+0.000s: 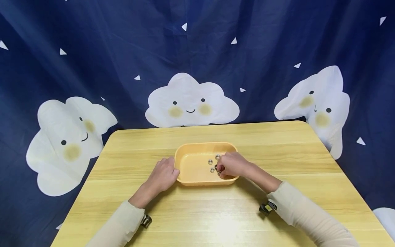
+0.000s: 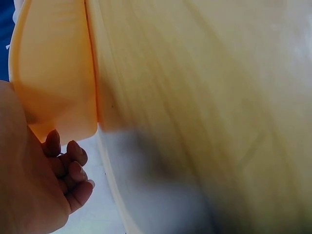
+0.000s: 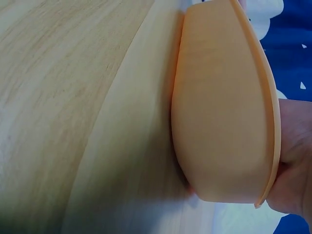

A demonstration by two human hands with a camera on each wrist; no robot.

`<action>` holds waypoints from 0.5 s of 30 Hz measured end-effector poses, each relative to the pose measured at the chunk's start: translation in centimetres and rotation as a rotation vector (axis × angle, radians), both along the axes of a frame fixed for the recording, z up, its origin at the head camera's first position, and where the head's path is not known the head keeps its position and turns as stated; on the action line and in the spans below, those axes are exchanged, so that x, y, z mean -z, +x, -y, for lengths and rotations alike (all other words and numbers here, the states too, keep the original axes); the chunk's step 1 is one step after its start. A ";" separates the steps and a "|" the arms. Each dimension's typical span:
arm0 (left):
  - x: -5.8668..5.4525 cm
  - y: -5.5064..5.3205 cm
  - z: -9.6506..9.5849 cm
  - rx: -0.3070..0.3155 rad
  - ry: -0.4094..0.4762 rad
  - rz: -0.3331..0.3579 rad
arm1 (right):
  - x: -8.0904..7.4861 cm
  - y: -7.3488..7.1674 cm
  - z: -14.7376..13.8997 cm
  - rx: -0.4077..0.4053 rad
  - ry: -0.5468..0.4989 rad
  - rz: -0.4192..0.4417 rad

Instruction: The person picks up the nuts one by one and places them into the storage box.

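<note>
A shallow yellow-orange plastic tray point(image 1: 194, 181) sits on the wooden table. My left hand point(image 1: 165, 173) grips its left end by the rim; in the left wrist view the curled fingers point(image 2: 78, 170) show beside the tray wall point(image 2: 58, 73). Over the tray's right end reaches my right hand point(image 1: 232, 164), fingertips down inside, pinching a small metal hex nut point(image 1: 219, 173). Several other nuts lie loose on the tray floor close by, among them one nut point(image 1: 210, 161) left of the fingers. In the right wrist view the tray wall point(image 3: 224, 107) hides the fingertips.
The light wooden table point(image 1: 197, 212) extends around the tray on all sides. Behind it hangs a dark blue curtain point(image 1: 210, 58) printed with white clouds and small triangles. Each forearm wears a dark wrist device point(image 1: 267, 207).
</note>
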State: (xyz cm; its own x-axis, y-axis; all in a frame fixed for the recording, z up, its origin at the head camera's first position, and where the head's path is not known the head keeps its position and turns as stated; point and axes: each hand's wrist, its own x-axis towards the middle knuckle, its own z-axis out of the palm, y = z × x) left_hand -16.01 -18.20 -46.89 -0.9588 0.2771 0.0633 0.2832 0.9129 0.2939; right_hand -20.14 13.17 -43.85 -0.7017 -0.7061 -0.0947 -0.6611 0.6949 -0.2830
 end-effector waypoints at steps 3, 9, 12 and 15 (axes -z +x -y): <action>0.0 0.0 0.0 0.000 0.000 -0.006 | 0.0 0.0 0.1 -0.006 0.005 0.024; -0.1 0.0 0.0 0.010 0.002 -0.010 | 0.1 0.1 0.2 0.009 0.015 0.046; 0.0 -0.1 0.1 0.010 -0.004 -0.011 | 0.1 0.1 0.3 0.009 0.024 0.035; 0.0 -0.1 0.1 0.008 -0.007 -0.010 | 0.3 0.1 0.3 0.009 0.027 0.029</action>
State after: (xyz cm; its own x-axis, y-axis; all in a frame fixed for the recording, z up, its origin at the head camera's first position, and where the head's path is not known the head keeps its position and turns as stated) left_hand -16.10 -18.30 -46.91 -0.9557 0.2857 0.0709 0.2939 0.9126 0.2844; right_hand -20.05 12.84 -44.11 -0.7046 -0.6968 -0.1342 -0.6466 0.7084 -0.2830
